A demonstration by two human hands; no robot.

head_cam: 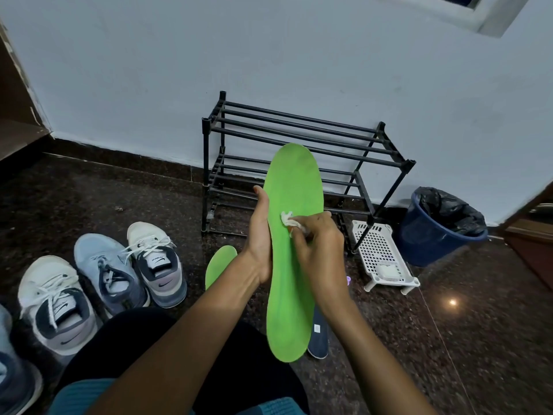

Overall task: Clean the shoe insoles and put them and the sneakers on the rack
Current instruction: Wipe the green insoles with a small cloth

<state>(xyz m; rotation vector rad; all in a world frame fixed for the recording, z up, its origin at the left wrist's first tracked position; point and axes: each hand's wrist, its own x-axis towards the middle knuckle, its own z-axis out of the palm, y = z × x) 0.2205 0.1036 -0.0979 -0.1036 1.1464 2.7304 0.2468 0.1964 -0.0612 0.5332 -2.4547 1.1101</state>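
Note:
My left hand [261, 235] grips a long green insole [291, 265] by its left edge and holds it up lengthwise in front of me. My right hand [318, 238] pinches a small white wipe [288, 220] and presses it onto the insole's middle. A second green insole [218, 265] lies on the floor behind my left wrist. A dark blue insole [318, 336] lies on the floor under the held one, mostly hidden. The black two-tier rack [299, 163] stands bare against the wall. Sneakers sit at the left: two white [55, 304] [157, 262], one light blue [107, 274].
A white perforated plastic basket [381, 250] holding white wipes sits right of the rack. A blue bin with a black liner [440, 226] stands beyond it. Another blue shoe [12, 381] shows at the bottom left edge. Dark speckled stone floor; wooden furniture at both sides.

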